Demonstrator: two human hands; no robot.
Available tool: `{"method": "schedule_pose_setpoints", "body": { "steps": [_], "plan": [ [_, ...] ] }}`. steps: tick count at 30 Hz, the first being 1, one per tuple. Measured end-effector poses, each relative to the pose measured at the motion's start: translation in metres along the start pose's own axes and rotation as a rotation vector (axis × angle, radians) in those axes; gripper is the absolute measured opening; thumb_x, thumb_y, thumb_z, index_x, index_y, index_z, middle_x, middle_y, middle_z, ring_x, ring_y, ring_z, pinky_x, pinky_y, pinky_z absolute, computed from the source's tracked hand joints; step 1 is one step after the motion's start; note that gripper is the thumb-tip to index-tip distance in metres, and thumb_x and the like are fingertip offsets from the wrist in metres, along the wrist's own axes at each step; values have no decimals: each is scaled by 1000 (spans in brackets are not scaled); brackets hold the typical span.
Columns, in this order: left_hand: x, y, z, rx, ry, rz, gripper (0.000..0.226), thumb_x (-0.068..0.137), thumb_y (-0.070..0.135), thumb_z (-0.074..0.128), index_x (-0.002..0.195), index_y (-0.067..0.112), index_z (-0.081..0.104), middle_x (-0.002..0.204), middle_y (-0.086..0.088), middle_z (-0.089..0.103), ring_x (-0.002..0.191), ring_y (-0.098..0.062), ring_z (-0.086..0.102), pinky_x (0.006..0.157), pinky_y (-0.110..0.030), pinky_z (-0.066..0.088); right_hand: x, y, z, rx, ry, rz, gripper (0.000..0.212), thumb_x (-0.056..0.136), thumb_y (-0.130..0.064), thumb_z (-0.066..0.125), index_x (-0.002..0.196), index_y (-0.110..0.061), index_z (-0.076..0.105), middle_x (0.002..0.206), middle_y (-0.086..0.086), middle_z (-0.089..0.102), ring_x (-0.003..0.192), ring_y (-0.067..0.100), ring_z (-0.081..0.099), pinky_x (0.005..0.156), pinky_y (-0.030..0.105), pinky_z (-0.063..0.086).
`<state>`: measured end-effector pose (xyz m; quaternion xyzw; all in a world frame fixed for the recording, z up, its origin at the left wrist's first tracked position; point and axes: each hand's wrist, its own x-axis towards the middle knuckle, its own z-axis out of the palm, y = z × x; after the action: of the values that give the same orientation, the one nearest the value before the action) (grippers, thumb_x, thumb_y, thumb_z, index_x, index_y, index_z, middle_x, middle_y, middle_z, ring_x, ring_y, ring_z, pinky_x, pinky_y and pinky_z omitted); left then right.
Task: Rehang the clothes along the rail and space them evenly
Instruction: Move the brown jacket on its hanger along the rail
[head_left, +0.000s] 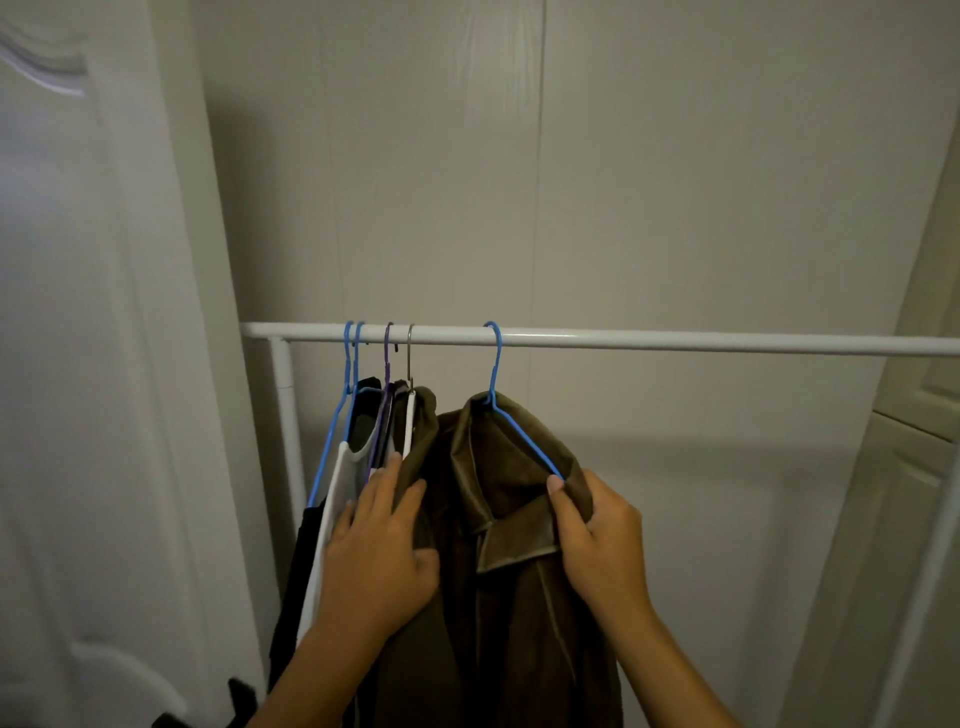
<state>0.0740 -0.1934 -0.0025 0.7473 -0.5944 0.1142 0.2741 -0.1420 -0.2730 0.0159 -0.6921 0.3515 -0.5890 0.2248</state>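
A white rail (675, 343) runs across the view at mid height. Several hangers crowd its left end, carrying a white garment (332, 499), dark garments (366, 415) and an olive-brown one (423, 431). A brown jacket (498, 519) hangs apart to their right on a blue hanger (496, 364). My right hand (597, 535) grips the jacket's right shoulder over the hanger's arm. My left hand (379, 551) lies with straight fingers against the bunched garments, its fingertips between them.
A white door (93, 364) stands at the left, close to the rail's white upright post (285, 415). A pale wall is behind. Another white door panel (914, 467) fills the right edge. The rail's right half carries no hangers.
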Motion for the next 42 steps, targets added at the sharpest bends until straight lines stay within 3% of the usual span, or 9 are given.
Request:
{"method": "schedule_pose_setpoints", "body": {
  "steps": [10,15,20,23,27,31,33,37,42],
  "plan": [
    [8,28,-10,85,214,55,42,78,36,57,119,28,66,150,-7,48,150,-29,30,123,-61,10,36,-9,-120,67,-108,-88,28,98,-19,67,71,-27,69,66,-19,70,63,-6,61,59,14,45],
    [23,87,-37,-381,271,276,42,88,35,56,128,25,56,128,8,49,122,-12,45,101,-36,41,35,-4,-175,177,-195,38,24,92,-21,65,75,-29,79,69,-12,73,66,0,66,61,16,50],
    [65,145,-40,-797,-159,376,43,94,59,48,125,33,63,123,16,65,119,-3,59,103,-29,46,26,14,-208,99,-243,105,14,87,-29,72,83,-17,77,75,0,73,72,13,69,65,29,51],
    [84,175,-28,-928,-369,480,33,104,38,44,89,24,70,96,-2,74,94,-7,67,94,-31,50,20,20,-223,79,-249,165,23,87,-29,69,99,-12,78,90,13,78,82,20,72,72,34,54],
    [85,201,-15,-972,-477,451,45,110,34,34,70,18,48,97,-11,77,90,-13,71,93,-32,52,17,28,-247,-21,-254,222,15,87,-25,74,98,-19,81,90,8,79,83,15,74,74,30,58],
    [75,225,-3,-1023,-468,489,61,109,40,31,57,34,61,97,-24,69,88,-12,70,94,-33,49,8,42,-268,-99,-289,336,46,80,-47,80,110,-13,77,106,18,77,99,30,75,93,52,58],
    [70,235,3,-1111,-477,450,64,109,40,30,55,34,63,93,-25,69,93,-22,70,97,-35,49,1,47,-271,-155,-220,345,64,77,-59,78,110,-5,70,104,20,71,95,24,72,93,48,55],
    [67,251,15,-1318,-586,390,53,109,42,33,61,21,41,58,-2,47,65,-24,59,97,-47,52,-5,61,-266,-459,30,185,35,77,-44,70,86,-18,47,87,4,58,84,21,58,78,35,48],
    [65,257,13,-1341,-615,410,49,109,43,32,65,21,34,58,1,24,49,-15,27,68,-34,53,-8,76,-261,-634,14,234,31,72,-42,55,64,-17,40,65,-2,46,64,19,50,61,37,43]
  ]
}}
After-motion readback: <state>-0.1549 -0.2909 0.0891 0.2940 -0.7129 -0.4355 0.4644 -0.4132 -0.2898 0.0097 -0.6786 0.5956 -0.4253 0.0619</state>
